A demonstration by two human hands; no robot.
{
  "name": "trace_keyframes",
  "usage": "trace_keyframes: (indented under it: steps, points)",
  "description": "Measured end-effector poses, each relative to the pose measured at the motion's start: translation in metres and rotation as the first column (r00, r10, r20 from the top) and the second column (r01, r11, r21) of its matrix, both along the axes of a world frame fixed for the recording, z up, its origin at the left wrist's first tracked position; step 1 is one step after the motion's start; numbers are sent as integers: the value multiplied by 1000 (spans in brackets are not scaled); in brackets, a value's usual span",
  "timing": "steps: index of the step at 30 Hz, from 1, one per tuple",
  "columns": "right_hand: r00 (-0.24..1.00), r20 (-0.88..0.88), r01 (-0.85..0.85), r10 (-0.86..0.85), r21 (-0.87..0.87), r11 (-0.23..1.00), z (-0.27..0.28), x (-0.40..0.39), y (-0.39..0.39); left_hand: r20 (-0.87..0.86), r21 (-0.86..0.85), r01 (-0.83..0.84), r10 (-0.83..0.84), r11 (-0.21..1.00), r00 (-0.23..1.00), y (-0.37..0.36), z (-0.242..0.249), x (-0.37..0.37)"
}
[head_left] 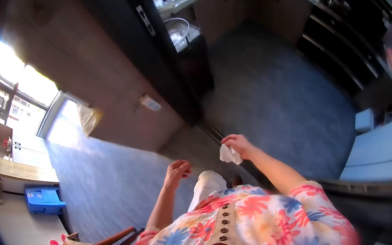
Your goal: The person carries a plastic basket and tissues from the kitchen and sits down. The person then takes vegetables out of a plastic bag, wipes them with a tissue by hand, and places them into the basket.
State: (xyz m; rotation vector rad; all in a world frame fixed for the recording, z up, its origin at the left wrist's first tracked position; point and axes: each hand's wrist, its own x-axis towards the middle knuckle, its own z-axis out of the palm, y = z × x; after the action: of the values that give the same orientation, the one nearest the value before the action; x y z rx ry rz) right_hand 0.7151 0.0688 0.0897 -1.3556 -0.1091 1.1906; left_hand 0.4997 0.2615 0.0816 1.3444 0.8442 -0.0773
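Observation:
My right hand (238, 144) is closed around a crumpled white tissue or thin cloth (230, 155), which hangs below the fingers. It is held out over a door threshold (214, 134). My left hand (179, 170) is lower and to the left, in front of my body. Its fingers are loosely bent and somewhat apart, and I see nothing in it. Below the hands, one light trouser leg (209, 180) and part of a dark shoe (238, 180) show.
Beyond the doorway is a kitchen with dark drawers (339, 49), wooden cabinets (220, 14) and a white appliance (383, 147). A dark bin-like container (196, 63) stands by the door frame. A wooden panel (100, 60) rises at left. A blue plastic bin (44, 200) sits lower left.

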Motion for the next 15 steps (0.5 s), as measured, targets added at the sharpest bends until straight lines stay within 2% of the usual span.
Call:
trace_keyframes:
  steps: [2,5,7,9,11,14,15]
  points:
    - [997,49,-65,64,29,997,20,45,38,6,-24,1,0,1000,1000,21,10,43]
    - [979,143,-165,148,117,979,17,98,82,109,-29,84,-80,996,991,45,15,132]
    - [969,213,-161,123,172,972,13,133,99,233,-21,171,-161,985,959,49,30,202]
    - [975,196,-150,102,247,957,29,175,110,359,-37,297,-265,954,895,54,44,273]
    - [983,164,-117,79,238,964,46,220,119,359,-26,351,-319,936,877,62,44,330]
    - [978,184,-140,102,208,968,62,296,128,358,-12,263,-241,965,902,76,44,406]
    - [970,210,-165,123,193,967,63,326,132,280,72,278,-287,958,916,79,62,429]
